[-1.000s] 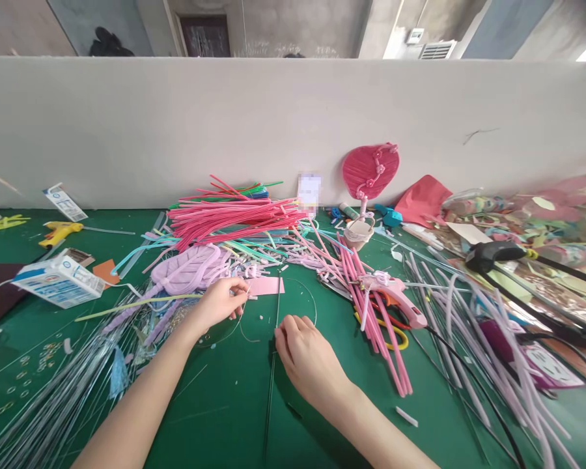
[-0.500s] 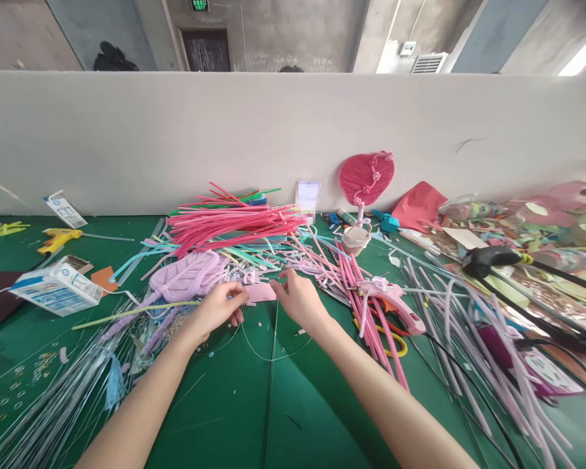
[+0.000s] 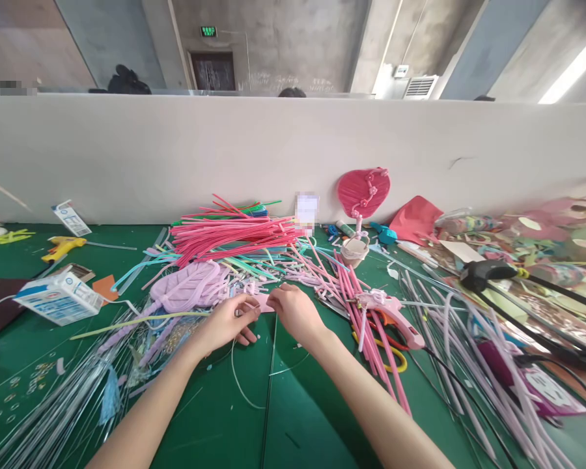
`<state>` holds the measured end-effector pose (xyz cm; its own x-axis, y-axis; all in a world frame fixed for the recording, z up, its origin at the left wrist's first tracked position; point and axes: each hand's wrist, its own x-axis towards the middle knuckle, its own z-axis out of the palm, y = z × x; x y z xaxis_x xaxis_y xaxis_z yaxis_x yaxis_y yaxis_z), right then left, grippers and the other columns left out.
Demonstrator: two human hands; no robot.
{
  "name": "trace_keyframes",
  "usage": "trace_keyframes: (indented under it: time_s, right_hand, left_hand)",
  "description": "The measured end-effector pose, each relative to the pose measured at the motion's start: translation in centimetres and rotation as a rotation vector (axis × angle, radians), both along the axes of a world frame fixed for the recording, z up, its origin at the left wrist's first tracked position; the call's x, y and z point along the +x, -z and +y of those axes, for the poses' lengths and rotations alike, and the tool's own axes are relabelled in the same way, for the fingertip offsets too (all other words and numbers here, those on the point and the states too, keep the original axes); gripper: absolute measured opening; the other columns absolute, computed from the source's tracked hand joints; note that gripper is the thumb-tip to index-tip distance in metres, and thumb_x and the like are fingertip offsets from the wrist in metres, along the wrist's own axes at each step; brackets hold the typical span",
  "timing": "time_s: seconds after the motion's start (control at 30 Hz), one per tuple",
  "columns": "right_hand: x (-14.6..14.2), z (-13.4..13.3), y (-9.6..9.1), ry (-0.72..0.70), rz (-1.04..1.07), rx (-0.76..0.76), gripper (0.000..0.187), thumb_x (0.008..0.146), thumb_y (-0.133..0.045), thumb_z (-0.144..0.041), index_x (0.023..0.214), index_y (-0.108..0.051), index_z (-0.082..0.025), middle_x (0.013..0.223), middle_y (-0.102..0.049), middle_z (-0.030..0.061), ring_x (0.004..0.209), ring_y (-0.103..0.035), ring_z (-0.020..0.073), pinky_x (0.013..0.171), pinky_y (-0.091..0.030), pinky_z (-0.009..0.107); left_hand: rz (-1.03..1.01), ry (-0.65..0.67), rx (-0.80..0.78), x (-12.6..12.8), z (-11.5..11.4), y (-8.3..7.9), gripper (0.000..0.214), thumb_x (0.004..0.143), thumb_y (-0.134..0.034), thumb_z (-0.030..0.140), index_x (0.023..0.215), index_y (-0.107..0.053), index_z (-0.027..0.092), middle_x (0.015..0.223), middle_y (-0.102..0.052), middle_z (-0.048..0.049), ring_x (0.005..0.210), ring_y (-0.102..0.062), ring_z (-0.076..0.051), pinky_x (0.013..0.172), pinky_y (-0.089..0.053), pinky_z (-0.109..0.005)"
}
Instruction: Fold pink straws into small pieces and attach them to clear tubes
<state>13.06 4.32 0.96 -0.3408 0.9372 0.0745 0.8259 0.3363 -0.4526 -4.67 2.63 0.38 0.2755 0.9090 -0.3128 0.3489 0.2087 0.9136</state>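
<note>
thin clear thread (image 3: 234,373) is curving over the green table (image 3: 215,426) just below the left hand (image 3: 229,322). that hand's thumb and fingers are curled in close, right hand (image 3: 297,314) has its fingertips bunched, can't tell what either's pinching. pink card (image 3: 264,303) between them, lilac leaf-shaped piece (image 3: 190,286) off left, pink glue gun (image 3: 396,319) right.
</note>
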Motion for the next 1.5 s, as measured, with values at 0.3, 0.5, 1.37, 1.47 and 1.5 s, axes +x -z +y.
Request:
trace_keyframes:
  time_s: [0.3,0.5,1.37,1.47,1.5]
  right_hand:
    - [-0.4,-0.7,0.2,0.131,-0.077,0.015,0.032,0.092,-0.053,-0.038,0.101,-0.066,-0.010,0.099,-0.065,0.0168,0.098,-0.059,0.0283,0.080,-0.045,0.034]
    - [-0.4,-1.0,0.4,0.236,-0.268,-0.031,0.051,0.084,-0.061,-0.051,0.105,-0.064,-0.005,0.108,-0.059,0.0228,0.106,-0.053,0.0360,0.081,-0.045,0.039]
    - [-0.4,1.3,1.3,0.318,0.263,-0.250,0.013,0.084,-0.050,-0.016,0.080,-0.061,-0.011,0.089,-0.071,0.0190,0.091,-0.067,0.0289,0.075,-0.048,0.036]
    - [0.7,1.8,0.6,0.274,0.520,-0.337,0.011,0.086,-0.045,-0.021,0.085,-0.055,-0.016,0.079,-0.073,0.0097,0.073,-0.070,0.0199,0.063,-0.051,0.029]
    - [1.1,1.8,0.2,0.253,0.600,-0.366,0.011,0.087,-0.045,-0.023,0.089,-0.054,-0.016,0.076,-0.073,0.0076,0.069,-0.070,0.0176,0.060,-0.052,0.027]
  left_hand:
    - [-0.038,-0.041,0.064,0.6,0.3,1.2,0.033,0.084,-0.055,0.049,0.084,-0.053,0.016,0.068,-0.057,0.0031,0.040,-0.056,-0.009,0.032,-0.040,-0.018]
    - [-0.020,-0.113,0.061,0.2,0.3,1.0,0.026,0.085,-0.052,0.042,0.079,-0.052,0.016,0.066,-0.055,0.0039,0.039,-0.052,-0.007,0.031,-0.037,-0.016]
    - [-0.174,-0.193,-0.036,0.2,0.2,-0.7,0.021,0.079,-0.058,0.036,0.085,-0.054,0.017,0.057,-0.056,0.0044,0.037,-0.043,-0.005,0.033,-0.029,-0.015]
    - [-0.319,-0.224,-0.035,0.2,0.7,-1.9,0.022,0.077,-0.063,0.036,0.082,-0.056,0.016,0.063,-0.055,0.0043,0.040,-0.042,-0.003,0.036,-0.029,-0.015]
    - [-0.358,-0.214,-0.034,0.2,0.9,-2.4,0.023,0.076,-0.064,0.036,0.080,-0.056,0.015,0.065,-0.054,0.0041,0.041,-0.042,-0.003,0.036,-0.029,-0.015]
